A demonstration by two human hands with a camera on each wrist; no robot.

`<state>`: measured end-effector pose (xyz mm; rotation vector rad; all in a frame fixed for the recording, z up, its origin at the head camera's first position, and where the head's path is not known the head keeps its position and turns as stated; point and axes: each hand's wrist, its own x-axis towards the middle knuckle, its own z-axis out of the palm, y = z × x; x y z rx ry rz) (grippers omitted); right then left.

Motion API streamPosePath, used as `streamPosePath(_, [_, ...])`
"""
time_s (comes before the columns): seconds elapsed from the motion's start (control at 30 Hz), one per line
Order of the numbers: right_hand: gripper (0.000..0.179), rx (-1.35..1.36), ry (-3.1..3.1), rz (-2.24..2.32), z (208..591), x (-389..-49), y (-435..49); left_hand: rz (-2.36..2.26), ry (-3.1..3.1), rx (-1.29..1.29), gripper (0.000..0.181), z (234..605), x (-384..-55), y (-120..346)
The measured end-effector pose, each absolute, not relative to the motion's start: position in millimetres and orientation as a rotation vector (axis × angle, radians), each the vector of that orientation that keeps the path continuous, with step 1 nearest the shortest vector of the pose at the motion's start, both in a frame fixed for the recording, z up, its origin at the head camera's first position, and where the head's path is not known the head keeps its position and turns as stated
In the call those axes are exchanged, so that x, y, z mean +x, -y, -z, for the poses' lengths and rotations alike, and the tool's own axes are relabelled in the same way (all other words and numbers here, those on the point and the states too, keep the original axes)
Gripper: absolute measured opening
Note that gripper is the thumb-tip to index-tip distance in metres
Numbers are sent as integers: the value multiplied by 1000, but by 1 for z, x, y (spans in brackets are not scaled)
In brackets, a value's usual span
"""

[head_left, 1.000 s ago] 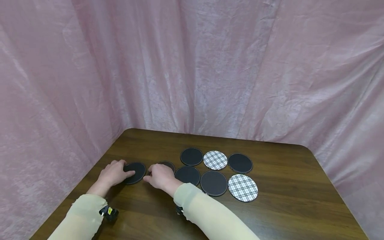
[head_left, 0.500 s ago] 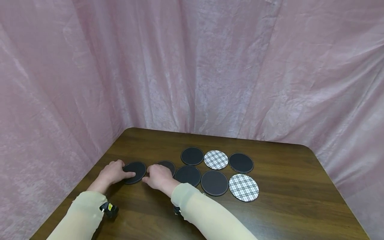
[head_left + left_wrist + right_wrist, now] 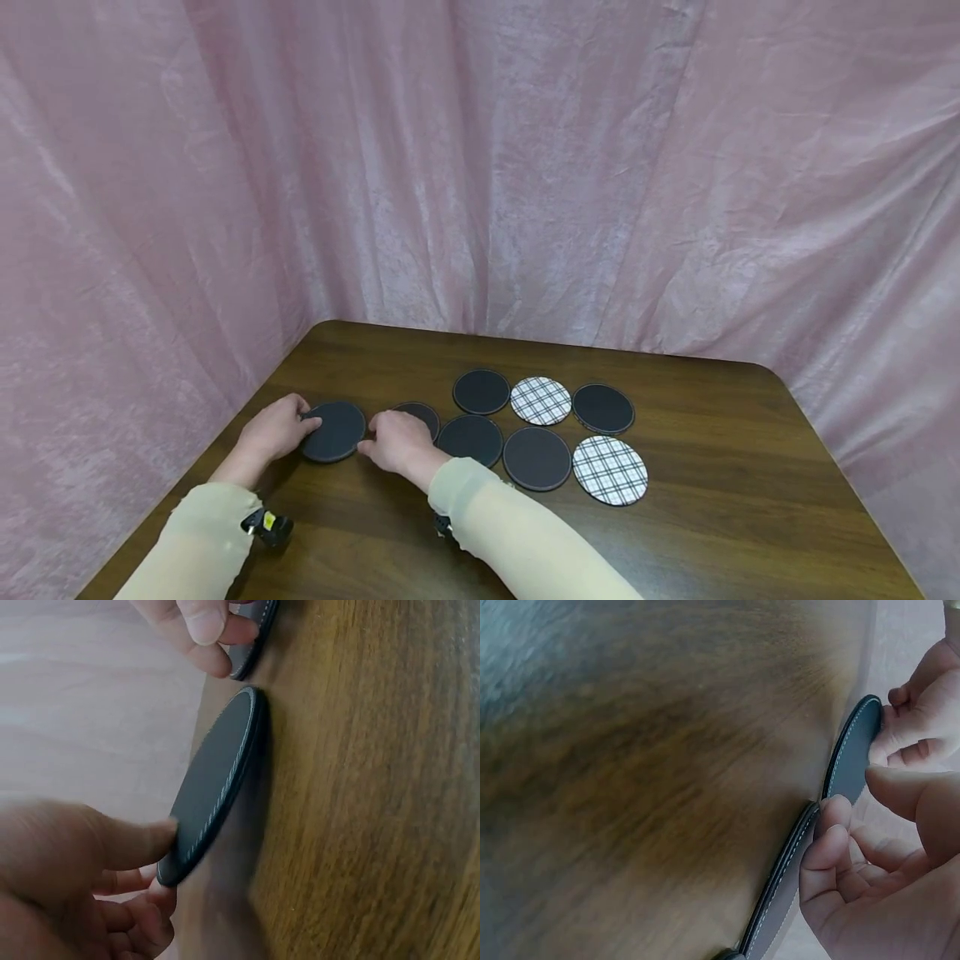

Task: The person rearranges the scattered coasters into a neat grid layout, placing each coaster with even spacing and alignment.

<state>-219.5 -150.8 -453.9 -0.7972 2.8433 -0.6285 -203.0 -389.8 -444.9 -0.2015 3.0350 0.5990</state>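
My left hand [image 3: 272, 433] pinches the left rim of a round black coaster [image 3: 339, 433], thumb on top and fingers beneath. In the left wrist view the coaster [image 3: 214, 784] is tilted, its held side raised off the wood; white stitching runs round its edge. To the right, my right hand [image 3: 402, 442] rests at another dark coaster [image 3: 422, 411], partly covering it. In the right wrist view, the fingers of my right hand [image 3: 885, 885] are bent loosely against that coaster's edge, with the thumb held apart; nothing is pinched.
Right of the hands, dark coasters [image 3: 536, 458] and white plaid coasters [image 3: 609, 470] lie flat in two rows on the brown wooden table [image 3: 720, 517]. A pink curtain [image 3: 480, 167] hangs behind the table and at its left side.
The left hand has shifted slightly left, its thumb drawn back to the coaster's rim, and that side of the coaster has come up. The right hand has hardly moved.
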Motion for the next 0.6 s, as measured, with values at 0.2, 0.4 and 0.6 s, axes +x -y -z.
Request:
streamPosePath(0.2, [40,-779,-2846,625,452,-218,153,-822,-3002,-150,23,442,-203,394])
streamPosePath(0.4, [41,-775,-2858,657,450,-217,152,-1035,-2901,-162,29,431,-199,392])
streamPosePath(0.6, [43,-737,-2855,780,448,-221,148,-1130,-2887,-197,28,425,-197,388])
